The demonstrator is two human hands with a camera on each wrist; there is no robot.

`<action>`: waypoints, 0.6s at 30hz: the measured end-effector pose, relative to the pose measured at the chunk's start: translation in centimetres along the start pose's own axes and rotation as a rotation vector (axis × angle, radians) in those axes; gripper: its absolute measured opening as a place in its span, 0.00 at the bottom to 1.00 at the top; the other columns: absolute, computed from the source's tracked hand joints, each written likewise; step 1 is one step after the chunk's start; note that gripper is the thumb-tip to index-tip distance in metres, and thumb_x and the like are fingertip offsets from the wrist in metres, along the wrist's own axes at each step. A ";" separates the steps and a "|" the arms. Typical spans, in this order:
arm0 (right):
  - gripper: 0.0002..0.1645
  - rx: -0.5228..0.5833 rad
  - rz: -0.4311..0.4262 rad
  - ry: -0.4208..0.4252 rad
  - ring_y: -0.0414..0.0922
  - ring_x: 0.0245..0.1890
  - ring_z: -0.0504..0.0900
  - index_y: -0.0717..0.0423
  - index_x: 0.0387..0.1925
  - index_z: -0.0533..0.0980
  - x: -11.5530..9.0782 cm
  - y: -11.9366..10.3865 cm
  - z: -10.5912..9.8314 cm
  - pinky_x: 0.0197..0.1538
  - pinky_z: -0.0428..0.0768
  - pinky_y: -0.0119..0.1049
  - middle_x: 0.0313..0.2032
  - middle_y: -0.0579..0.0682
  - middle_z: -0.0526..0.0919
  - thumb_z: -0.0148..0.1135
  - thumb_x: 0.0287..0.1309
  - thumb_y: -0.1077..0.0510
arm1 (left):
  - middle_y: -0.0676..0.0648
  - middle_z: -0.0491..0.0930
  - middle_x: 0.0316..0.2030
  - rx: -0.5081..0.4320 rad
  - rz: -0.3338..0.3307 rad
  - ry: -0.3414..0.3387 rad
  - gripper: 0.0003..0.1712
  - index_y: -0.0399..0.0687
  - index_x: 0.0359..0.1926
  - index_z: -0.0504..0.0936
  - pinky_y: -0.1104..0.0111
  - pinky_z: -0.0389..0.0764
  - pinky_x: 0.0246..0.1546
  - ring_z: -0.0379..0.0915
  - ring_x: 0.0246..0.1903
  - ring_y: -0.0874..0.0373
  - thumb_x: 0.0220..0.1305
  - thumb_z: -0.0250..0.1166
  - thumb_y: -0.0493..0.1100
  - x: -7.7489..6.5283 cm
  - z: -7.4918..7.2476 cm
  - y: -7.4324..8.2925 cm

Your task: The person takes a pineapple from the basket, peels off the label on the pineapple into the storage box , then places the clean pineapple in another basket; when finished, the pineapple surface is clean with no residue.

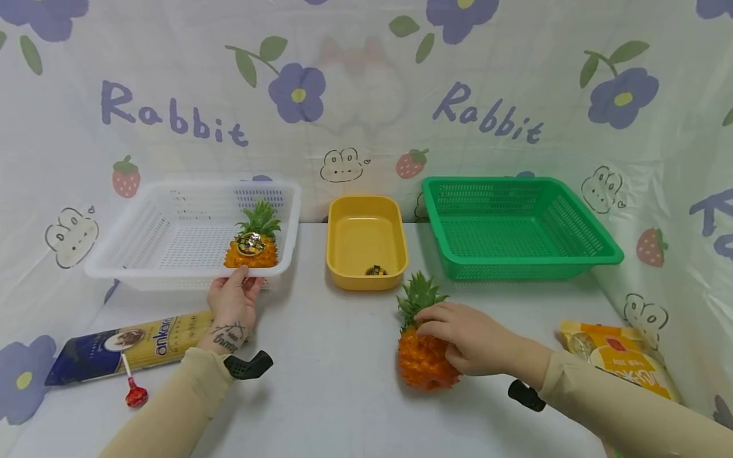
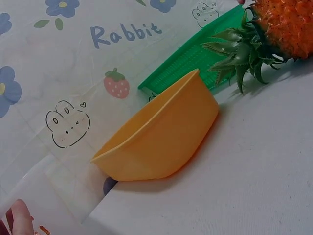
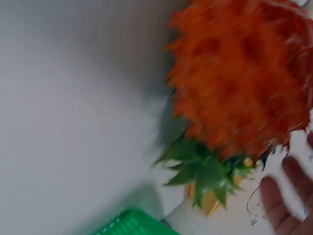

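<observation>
In the head view my left hand [image 1: 233, 302] pinches the front rim of a white basket [image 1: 172, 272], thumb at the rim and fingers below it. Inside that basket are a small orange pineapple [image 1: 266, 256] with a green crown and, overlapping it, a round gold-and-black item [image 1: 250, 244] with silver foil. My right hand [image 1: 466, 337] reaches over a second, larger pineapple [image 1: 424, 366] whose crown points toward the baskets. Seen from the right wrist, its fingers [image 3: 276, 203] are spread beside the fruit, with a gap to the pineapple's skin.
A yellow tub [image 1: 366, 280] holds another round gold-and-black item [image 1: 376, 270]. Right of it stands a green basket [image 1: 527, 259]. At left lie a pasta pack [image 1: 134, 346] and a red lollipop [image 1: 136, 395]; a yellow bag [image 1: 621, 359] lies right, partly behind my right sleeve.
</observation>
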State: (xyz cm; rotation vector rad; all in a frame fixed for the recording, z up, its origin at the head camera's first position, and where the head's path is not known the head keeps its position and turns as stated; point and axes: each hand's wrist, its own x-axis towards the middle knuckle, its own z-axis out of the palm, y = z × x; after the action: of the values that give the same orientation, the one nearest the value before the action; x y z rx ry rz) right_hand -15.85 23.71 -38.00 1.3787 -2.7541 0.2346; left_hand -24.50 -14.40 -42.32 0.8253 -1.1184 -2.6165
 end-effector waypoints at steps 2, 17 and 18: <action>0.25 0.087 0.160 0.066 0.49 0.50 0.76 0.56 0.47 0.75 0.3 -0.7 0.0 0.48 0.78 0.45 0.52 0.52 0.75 0.55 0.41 0.66 | 0.46 0.67 0.50 -0.007 0.001 0.000 0.27 0.46 0.61 0.61 0.69 0.81 0.41 0.72 0.36 0.58 0.62 0.59 0.37 0.0 -0.1 0.0; 0.54 0.472 0.940 -0.058 0.57 0.45 0.75 0.59 0.64 0.56 2.2 -4.2 0.8 0.44 0.78 0.51 0.59 0.67 0.59 0.69 0.41 0.39 | 0.46 0.67 0.52 -0.028 -0.003 -0.010 0.28 0.46 0.62 0.60 0.69 0.81 0.41 0.73 0.36 0.58 0.63 0.58 0.36 -0.2 0.0 0.2; 0.55 0.499 0.952 -0.065 0.57 0.45 0.75 0.61 0.65 0.54 2.2 -4.2 0.9 0.45 0.78 0.52 0.58 0.68 0.59 0.69 0.42 0.39 | 0.46 0.67 0.52 -0.027 -0.005 -0.009 0.28 0.46 0.62 0.60 0.69 0.81 0.41 0.73 0.36 0.58 0.63 0.58 0.36 -0.1 -0.1 0.1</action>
State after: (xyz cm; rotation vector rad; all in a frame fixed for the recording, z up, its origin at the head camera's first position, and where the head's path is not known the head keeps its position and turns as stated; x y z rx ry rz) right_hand -13.77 19.31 -38.14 -0.0427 -3.2973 0.9551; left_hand -24.37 -14.49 -42.18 0.8125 -1.0817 -2.6359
